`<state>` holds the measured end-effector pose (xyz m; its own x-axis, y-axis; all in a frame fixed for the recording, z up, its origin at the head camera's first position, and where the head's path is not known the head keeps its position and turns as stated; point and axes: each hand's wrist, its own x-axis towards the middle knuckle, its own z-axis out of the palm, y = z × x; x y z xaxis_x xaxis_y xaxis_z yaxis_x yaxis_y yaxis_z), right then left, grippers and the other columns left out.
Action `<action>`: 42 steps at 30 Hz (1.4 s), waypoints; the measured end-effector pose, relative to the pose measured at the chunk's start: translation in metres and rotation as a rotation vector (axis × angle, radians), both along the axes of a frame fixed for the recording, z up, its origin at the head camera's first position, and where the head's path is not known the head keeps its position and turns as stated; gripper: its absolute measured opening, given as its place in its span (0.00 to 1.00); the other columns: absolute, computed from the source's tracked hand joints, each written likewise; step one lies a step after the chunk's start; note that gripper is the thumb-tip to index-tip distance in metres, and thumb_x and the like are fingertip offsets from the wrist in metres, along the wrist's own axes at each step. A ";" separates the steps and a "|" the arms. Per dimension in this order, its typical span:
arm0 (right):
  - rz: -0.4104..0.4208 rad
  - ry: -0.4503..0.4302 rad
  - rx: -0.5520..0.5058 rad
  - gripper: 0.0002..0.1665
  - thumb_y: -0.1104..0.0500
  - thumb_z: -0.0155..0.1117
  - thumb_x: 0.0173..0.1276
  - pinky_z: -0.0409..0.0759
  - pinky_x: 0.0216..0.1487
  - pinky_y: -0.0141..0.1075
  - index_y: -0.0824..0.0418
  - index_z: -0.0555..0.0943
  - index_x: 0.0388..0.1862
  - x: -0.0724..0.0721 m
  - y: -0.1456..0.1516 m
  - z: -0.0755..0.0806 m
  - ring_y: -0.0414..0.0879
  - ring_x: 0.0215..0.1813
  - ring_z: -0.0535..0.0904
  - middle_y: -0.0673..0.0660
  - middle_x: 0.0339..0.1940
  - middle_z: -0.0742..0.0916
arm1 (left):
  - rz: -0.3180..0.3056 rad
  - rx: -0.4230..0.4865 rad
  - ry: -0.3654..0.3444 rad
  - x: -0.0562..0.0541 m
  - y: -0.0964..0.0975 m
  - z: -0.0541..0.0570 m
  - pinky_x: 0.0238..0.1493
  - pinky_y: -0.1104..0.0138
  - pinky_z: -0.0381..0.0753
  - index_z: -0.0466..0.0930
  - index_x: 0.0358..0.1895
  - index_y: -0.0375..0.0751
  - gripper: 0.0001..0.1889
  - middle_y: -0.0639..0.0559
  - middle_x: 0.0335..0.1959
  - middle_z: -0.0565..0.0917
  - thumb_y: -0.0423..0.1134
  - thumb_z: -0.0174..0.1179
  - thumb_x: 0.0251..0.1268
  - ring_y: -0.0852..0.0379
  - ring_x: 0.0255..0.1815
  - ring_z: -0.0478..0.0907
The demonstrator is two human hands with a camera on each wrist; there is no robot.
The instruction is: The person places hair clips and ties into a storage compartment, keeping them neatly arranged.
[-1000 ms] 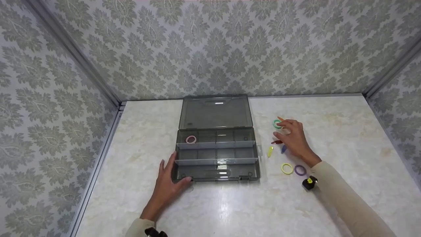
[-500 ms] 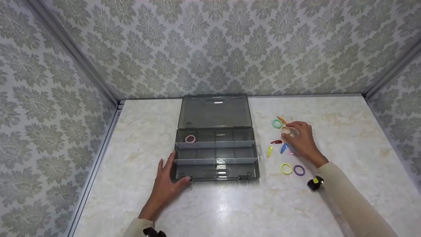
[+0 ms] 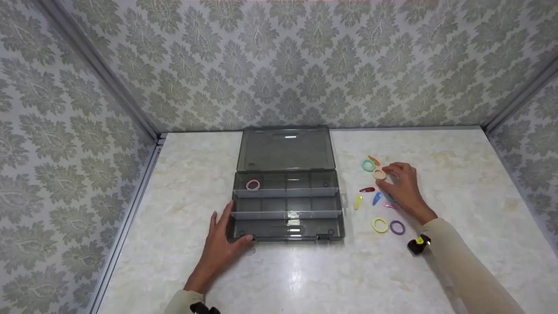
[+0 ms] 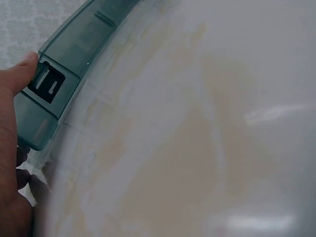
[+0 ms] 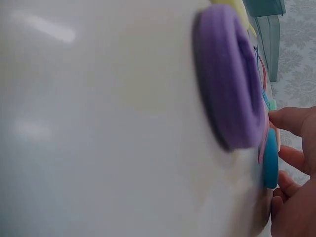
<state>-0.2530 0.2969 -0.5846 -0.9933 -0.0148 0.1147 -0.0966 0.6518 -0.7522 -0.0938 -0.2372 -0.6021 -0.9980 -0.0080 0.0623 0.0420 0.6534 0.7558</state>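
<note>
A dark translucent organizer box (image 3: 287,214) lies with its lid raised back, divided into long rows. My left hand (image 3: 220,246) rests at its front left corner, fingers fairly straight along the side. In the left wrist view, the thumb (image 4: 24,71) touches the front wall by a latch. A pink hair tie (image 3: 253,185) lies in the back row. To the right of the box, my right hand (image 3: 403,187) pinches the edge of a peach hair tie (image 3: 379,174) between thumb and forefinger, at table level. A blue hair tie (image 5: 270,158) sits under that hand's fingers.
Around the right hand lie a green hair tie (image 3: 368,165), an orange hair clip (image 3: 374,160), red (image 3: 367,189), yellow (image 3: 358,202), blue (image 3: 377,199) and pink clips (image 3: 390,205). Nearer are yellow (image 3: 380,219) and purple hair ties (image 3: 397,221). Patterned panels (image 3: 287,65) enclose the table.
My right hand has shifted right and slightly toward me, uncovering the green hair tie and the clips. The peach hair tie stays in about the same place. My left hand has not moved.
</note>
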 end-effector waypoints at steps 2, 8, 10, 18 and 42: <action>-0.005 0.011 0.005 0.26 0.58 0.76 0.76 0.56 0.80 0.69 0.72 0.84 0.66 0.001 0.000 -0.001 0.70 0.80 0.58 0.73 0.73 0.72 | -0.004 -0.005 0.001 0.000 0.000 0.001 0.76 0.19 0.55 0.50 0.92 0.59 0.57 0.42 0.91 0.58 0.62 0.75 0.66 0.21 0.89 0.38; -0.017 0.021 0.011 0.24 0.57 0.76 0.77 0.58 0.80 0.68 0.71 0.85 0.64 0.006 0.000 -0.004 0.70 0.79 0.59 0.71 0.72 0.73 | -0.007 0.010 0.000 0.000 0.000 0.000 0.77 0.20 0.54 0.50 0.92 0.60 0.58 0.43 0.91 0.57 0.61 0.76 0.66 0.23 0.90 0.37; -0.030 0.027 0.010 0.23 0.58 0.76 0.76 0.58 0.80 0.67 0.71 0.86 0.62 0.008 0.001 -0.005 0.69 0.79 0.60 0.71 0.71 0.73 | -0.011 0.012 -0.012 -0.001 0.000 -0.001 0.77 0.20 0.54 0.49 0.92 0.61 0.57 0.44 0.91 0.57 0.62 0.76 0.67 0.23 0.90 0.37; -0.035 0.010 0.019 0.22 0.56 0.75 0.77 0.60 0.81 0.66 0.70 0.86 0.61 0.012 -0.003 -0.008 0.68 0.79 0.61 0.70 0.72 0.75 | 0.007 -0.014 -0.045 0.001 0.001 -0.002 0.79 0.22 0.52 0.48 0.93 0.59 0.57 0.43 0.91 0.57 0.63 0.74 0.68 0.22 0.90 0.36; 0.074 0.154 -0.005 0.18 0.63 0.77 0.74 0.68 0.72 0.65 0.72 0.88 0.57 0.001 -0.047 0.043 0.67 0.71 0.69 0.71 0.66 0.80 | 0.020 -0.001 -0.063 -0.005 0.003 0.003 0.80 0.22 0.49 0.48 0.93 0.58 0.57 0.42 0.91 0.56 0.63 0.73 0.69 0.23 0.90 0.33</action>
